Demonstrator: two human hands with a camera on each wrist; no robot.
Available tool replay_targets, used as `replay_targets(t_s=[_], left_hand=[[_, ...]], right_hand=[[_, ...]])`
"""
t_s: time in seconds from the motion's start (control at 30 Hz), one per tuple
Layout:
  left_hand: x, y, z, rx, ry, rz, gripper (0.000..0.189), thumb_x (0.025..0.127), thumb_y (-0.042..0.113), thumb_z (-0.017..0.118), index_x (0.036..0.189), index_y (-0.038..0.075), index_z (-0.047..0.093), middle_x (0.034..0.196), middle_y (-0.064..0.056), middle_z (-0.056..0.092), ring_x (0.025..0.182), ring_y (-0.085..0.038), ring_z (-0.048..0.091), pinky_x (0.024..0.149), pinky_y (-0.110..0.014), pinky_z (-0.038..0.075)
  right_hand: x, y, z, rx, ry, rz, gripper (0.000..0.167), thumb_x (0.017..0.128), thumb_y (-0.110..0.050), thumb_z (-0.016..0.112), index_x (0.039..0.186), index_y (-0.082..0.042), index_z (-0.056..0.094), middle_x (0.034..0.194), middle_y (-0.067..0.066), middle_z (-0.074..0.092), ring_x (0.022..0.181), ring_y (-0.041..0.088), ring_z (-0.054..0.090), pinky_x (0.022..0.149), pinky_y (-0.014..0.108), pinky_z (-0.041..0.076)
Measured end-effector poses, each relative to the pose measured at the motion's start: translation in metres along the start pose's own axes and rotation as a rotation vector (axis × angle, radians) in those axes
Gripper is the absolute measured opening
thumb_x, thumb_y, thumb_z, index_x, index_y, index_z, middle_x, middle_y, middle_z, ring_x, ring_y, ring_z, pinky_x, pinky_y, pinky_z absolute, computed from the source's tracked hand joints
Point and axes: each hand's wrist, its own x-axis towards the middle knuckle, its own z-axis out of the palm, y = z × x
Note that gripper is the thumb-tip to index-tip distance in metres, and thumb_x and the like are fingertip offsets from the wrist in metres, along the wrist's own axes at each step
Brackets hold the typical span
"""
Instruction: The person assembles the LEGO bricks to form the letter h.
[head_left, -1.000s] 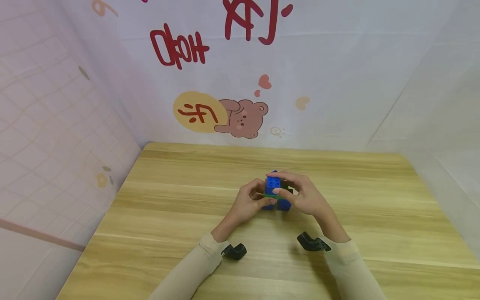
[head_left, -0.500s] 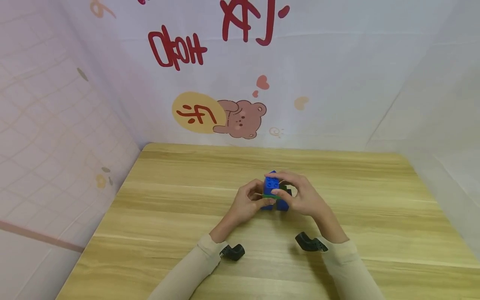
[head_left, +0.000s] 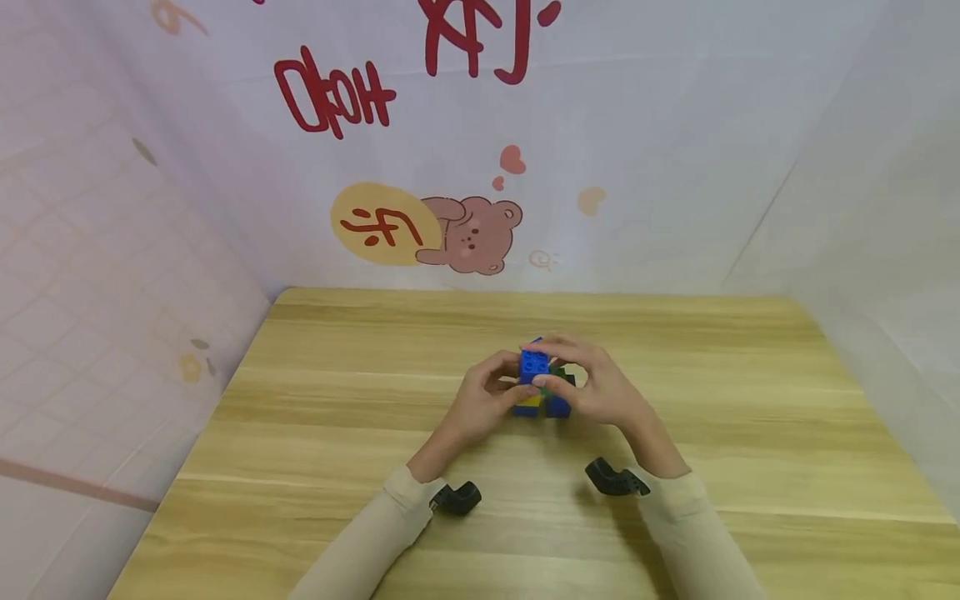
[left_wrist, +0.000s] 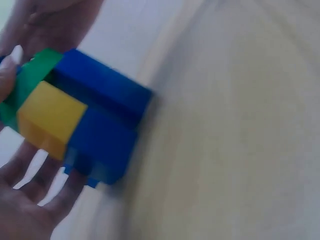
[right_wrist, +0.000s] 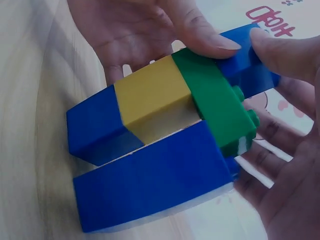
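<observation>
A small structure of toy building bricks stands on the table, between the two hands. In the right wrist view, a yellow brick sits on a blue brick, beside a tall blue part. A green brick bridges their tops, and a smaller blue brick is on the green one. My left hand grips the structure from the left, its thumb near the green brick and its fingers around the far side. My right hand pinches the top blue brick between thumb and fingers.
The wood-grain table ends at a white printed cloth wall at the back, with more cloth at both sides. A black curved mount sticks out at the left cuff, and a similar one at the right.
The head view has shifted a little, so the scene sits further left. My left thumb has moved up on the structure, and the yellow brick now shows below it. My right hand keeps its pinch.
</observation>
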Motion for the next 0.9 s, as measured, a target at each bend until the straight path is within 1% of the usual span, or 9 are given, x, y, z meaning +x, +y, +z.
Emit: replay_targets(t_s=[0.13,0.17,0.23,0.37,0.57,0.67,0.7,0.8,0.9], left_hand=[[0.001,0.004,-0.004,0.037,-0.009,-0.05,0.026,0.094,0.015,0.075,0.119,0.016,0.067,0.113,-0.008,0.069,0.109,-0.022,0.066,0.097,-0.045,0.058],[0.0,0.004,-0.005,0.039,-0.008,-0.055,0.026,0.094,0.015,0.076,0.118,0.015,0.068,0.112,-0.008,0.069,0.108,-0.022,0.066,0.097,-0.046,0.058],[0.0,0.004,-0.005,0.039,-0.003,-0.056,0.026,0.093,0.014,0.077,0.117,0.014,0.068,0.11,-0.009,0.069,0.106,-0.023,0.066,0.096,-0.048,0.058],[0.001,0.005,-0.006,0.035,0.002,-0.047,0.024,0.092,0.012,0.077,0.115,0.013,0.068,0.11,-0.011,0.069,0.106,-0.025,0.066,0.096,-0.049,0.058],[0.001,0.006,-0.008,0.033,-0.001,-0.047,0.024,0.092,0.011,0.077,0.114,0.012,0.068,0.109,-0.012,0.07,0.106,-0.025,0.067,0.097,-0.049,0.058],[0.001,0.007,-0.008,0.043,-0.002,-0.049,0.024,0.092,0.012,0.077,0.114,0.013,0.069,0.108,-0.011,0.071,0.105,-0.024,0.067,0.096,-0.048,0.058],[0.001,0.007,-0.008,0.046,-0.002,-0.05,0.024,0.092,0.013,0.077,0.114,0.013,0.069,0.108,-0.01,0.071,0.105,-0.023,0.067,0.096,-0.048,0.058],[0.001,0.008,-0.009,0.056,-0.001,-0.064,0.024,0.092,0.014,0.078,0.114,0.014,0.068,0.108,-0.009,0.071,0.104,-0.022,0.066,0.096,-0.047,0.058],[0.0,0.009,-0.01,0.061,0.001,-0.085,0.024,0.092,0.016,0.078,0.114,0.016,0.068,0.108,-0.008,0.07,0.104,-0.02,0.066,0.096,-0.046,0.058]], right_hand=[[-0.002,-0.003,-0.003,0.01,-0.047,0.131,0.043,0.096,-0.011,0.071,0.138,-0.013,0.065,0.124,0.001,0.07,0.104,0.019,0.066,0.09,0.037,0.058],[-0.003,-0.004,-0.003,0.018,-0.058,0.167,0.043,0.097,-0.014,0.071,0.14,-0.017,0.064,0.125,-0.001,0.07,0.106,0.019,0.066,0.092,0.038,0.058],[-0.004,-0.004,-0.003,0.029,-0.076,0.209,0.044,0.098,-0.018,0.07,0.142,-0.022,0.063,0.128,-0.004,0.069,0.11,0.019,0.065,0.095,0.04,0.056],[-0.004,-0.001,-0.004,0.029,-0.09,0.219,0.043,0.1,-0.02,0.068,0.143,-0.023,0.062,0.132,-0.003,0.068,0.113,0.02,0.064,0.097,0.04,0.056],[-0.007,0.01,-0.007,-0.011,-0.083,0.233,0.042,0.101,-0.02,0.066,0.143,-0.014,0.06,0.133,0.002,0.067,0.111,0.021,0.065,0.096,0.035,0.057],[-0.008,0.013,-0.011,-0.012,-0.06,0.249,0.042,0.103,-0.022,0.063,0.143,-0.011,0.06,0.137,0.005,0.067,0.114,0.023,0.066,0.097,0.036,0.057],[-0.008,0.014,-0.013,-0.012,-0.049,0.258,0.041,0.104,-0.022,0.062,0.143,-0.011,0.06,0.137,0.006,0.067,0.116,0.024,0.066,0.097,0.038,0.056],[-0.01,0.017,-0.018,-0.023,-0.003,0.299,0.039,0.105,-0.027,0.061,0.143,-0.018,0.061,0.137,0.006,0.067,0.121,0.023,0.065,0.099,0.045,0.055],[-0.011,0.021,-0.023,-0.052,0.047,0.341,0.038,0.104,-0.03,0.061,0.142,-0.023,0.061,0.134,0.009,0.068,0.119,0.023,0.065,0.1,0.048,0.054]])
